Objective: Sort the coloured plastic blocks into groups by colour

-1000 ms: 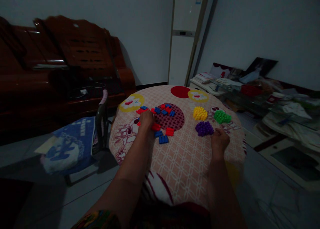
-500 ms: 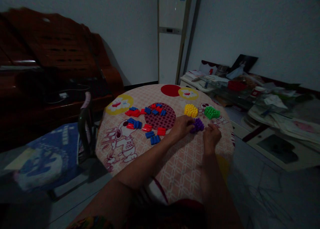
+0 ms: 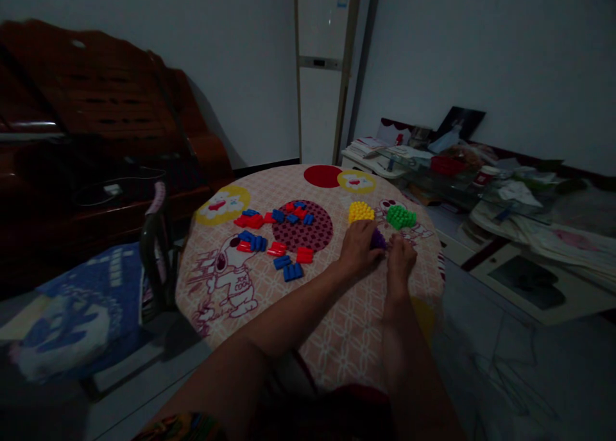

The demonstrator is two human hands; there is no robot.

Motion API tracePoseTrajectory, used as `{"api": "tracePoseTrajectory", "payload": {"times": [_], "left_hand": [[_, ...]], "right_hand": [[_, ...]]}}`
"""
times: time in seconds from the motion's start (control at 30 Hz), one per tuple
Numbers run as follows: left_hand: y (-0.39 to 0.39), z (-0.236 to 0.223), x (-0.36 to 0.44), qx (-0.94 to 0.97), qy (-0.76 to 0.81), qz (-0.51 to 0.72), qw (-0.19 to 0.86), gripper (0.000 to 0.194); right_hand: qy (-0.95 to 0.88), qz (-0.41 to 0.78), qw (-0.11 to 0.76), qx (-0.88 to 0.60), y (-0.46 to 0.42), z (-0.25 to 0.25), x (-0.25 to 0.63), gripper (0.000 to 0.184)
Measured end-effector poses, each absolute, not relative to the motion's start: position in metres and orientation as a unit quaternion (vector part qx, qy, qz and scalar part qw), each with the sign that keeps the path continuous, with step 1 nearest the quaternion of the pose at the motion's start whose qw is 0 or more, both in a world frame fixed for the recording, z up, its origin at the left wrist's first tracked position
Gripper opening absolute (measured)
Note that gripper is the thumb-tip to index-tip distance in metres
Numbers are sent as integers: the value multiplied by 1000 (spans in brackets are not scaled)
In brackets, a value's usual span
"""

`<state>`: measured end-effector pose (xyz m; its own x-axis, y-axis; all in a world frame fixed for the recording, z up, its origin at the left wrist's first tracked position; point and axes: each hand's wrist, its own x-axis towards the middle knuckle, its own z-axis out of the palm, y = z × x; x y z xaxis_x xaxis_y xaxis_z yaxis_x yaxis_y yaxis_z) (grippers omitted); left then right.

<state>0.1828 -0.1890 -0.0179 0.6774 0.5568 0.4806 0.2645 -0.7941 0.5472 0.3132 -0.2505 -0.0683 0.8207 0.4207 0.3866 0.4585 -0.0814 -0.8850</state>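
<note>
On the right part of the round table, a purple knobbly cluster of small plastic pieces point(image 3: 378, 239) lies between my two hands. My left hand point(image 3: 359, 247) curls around its left side and hides much of it. The fingers of my right hand point(image 3: 401, 261) are bent together at the cluster's right edge; whether they pinch a piece is too dark to see. Just beyond my left hand sits a yellow knobbly cluster point(image 3: 360, 211). A green knobbly cluster point(image 3: 401, 217) rests behind my right hand.
Red pieces point(image 3: 304, 255) and blue pieces point(image 3: 292, 273) are scattered over the left and middle of the patterned tablecloth point(image 3: 337, 325). A chair point(image 3: 96, 312) stands at the left, before a wooden sofa point(image 3: 110, 101). Along the right wall runs a cluttered low cabinet point(image 3: 520, 248).
My left hand has closed in over the purple cluster and covers more of it. My right hand has drawn nearer its right edge. The head view has shifted slightly.
</note>
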Motion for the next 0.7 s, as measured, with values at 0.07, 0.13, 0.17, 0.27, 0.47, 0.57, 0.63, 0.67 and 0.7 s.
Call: {"api": "tracePoseTrajectory", "payload": {"times": [0.07, 0.13, 0.17, 0.27, 0.47, 0.57, 0.63, 0.67, 0.7], "left_hand": [[-182, -30, 178, 855, 266, 345, 282, 99], [-177, -42, 177, 830, 286, 338, 340, 120], [-176, -47, 179, 821, 288, 334, 362, 127], [-175, -53, 186, 807, 274, 336, 401, 132], [-178, -54, 202, 798, 273, 355, 403, 130], [-179, -58, 207, 803, 269, 358, 394, 129], [-179, -61, 207, 805, 265, 360, 390, 129], [-178, -61, 207, 805, 264, 362, 390, 129], [-177, -62, 205, 803, 263, 362, 394, 130]], "right_hand": [[-288, 45, 658, -694, -243, -70, 316, 56], [-281, 94, 698, -652, -237, -70, 316, 60], [-284, 112, 710, -634, -235, -70, 316, 62], [-290, 138, 726, -608, -231, -69, 313, 65], [-301, 155, 713, -615, -231, -67, 310, 65], [-309, 152, 716, -608, -230, -66, 309, 62], [-316, 152, 718, -602, -230, -66, 308, 60], [-317, 150, 717, -603, -230, -66, 307, 60], [-315, 145, 716, -606, -230, -66, 307, 60]]}}
